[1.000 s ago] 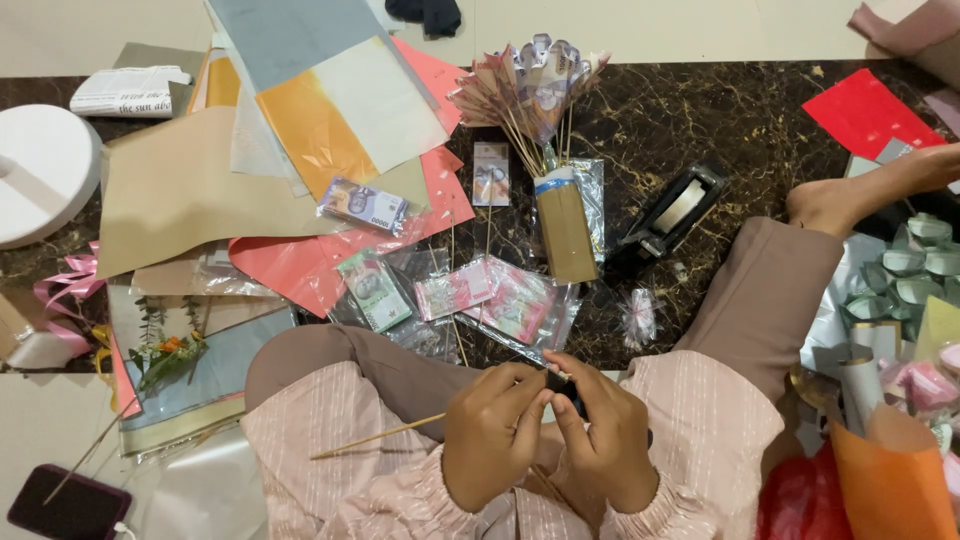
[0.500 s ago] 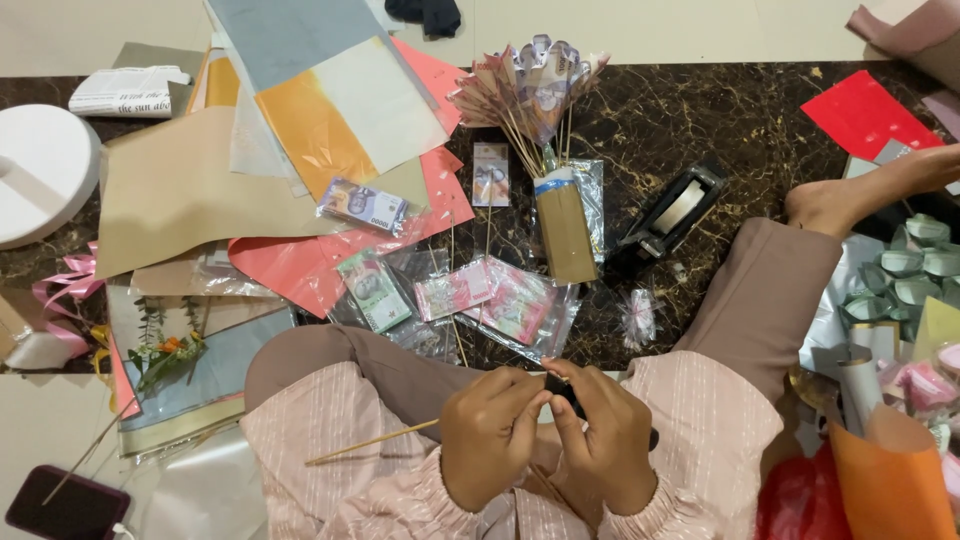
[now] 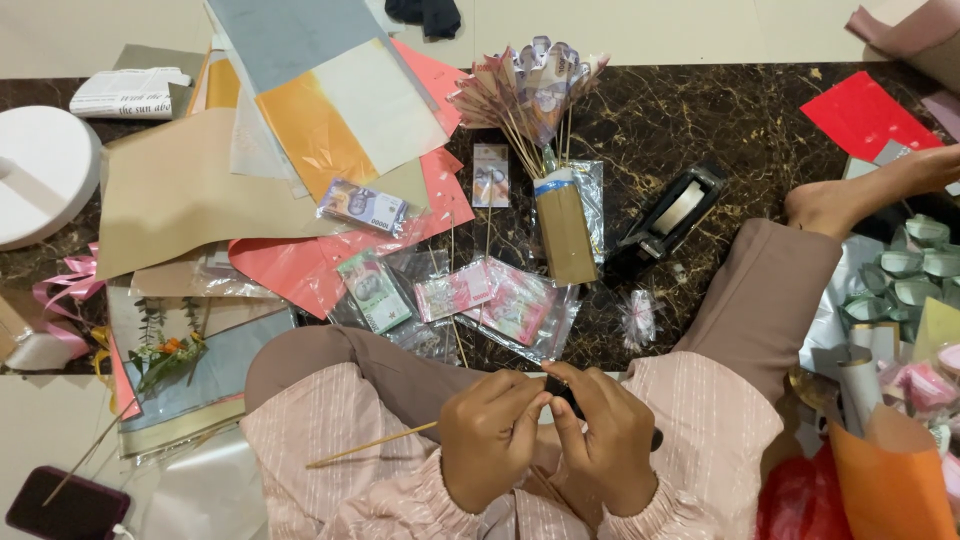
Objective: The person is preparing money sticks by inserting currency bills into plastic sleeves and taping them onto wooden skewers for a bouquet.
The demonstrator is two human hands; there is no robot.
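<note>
I sit on the floor with both hands together over my lap. My left hand (image 3: 490, 436) pinches the end of a thin wooden skewer (image 3: 370, 444) that points out to the left. My right hand (image 3: 600, 440) is curled around a small dark object (image 3: 566, 398) right beside the left fingertips; what it is cannot be told. In front of my knees lie several banknotes in clear plastic sleeves (image 3: 470, 291). Farther out, a bunch of folded banknotes on sticks (image 3: 530, 85) stands in a brown paper tube (image 3: 565, 232).
A black tape dispenser (image 3: 668, 220) lies right of the tube. Coloured paper sheets (image 3: 300, 110) are piled at upper left, a white round box (image 3: 40, 170) at far left, a dark phone (image 3: 60, 505) at lower left. Ribbon rolls (image 3: 900, 275) and an orange paper bag (image 3: 890, 480) crowd the right.
My hands have stayed together over my lap with only small finger movements; the skewer keeps pointing left. Nothing else on the floor has moved.
</note>
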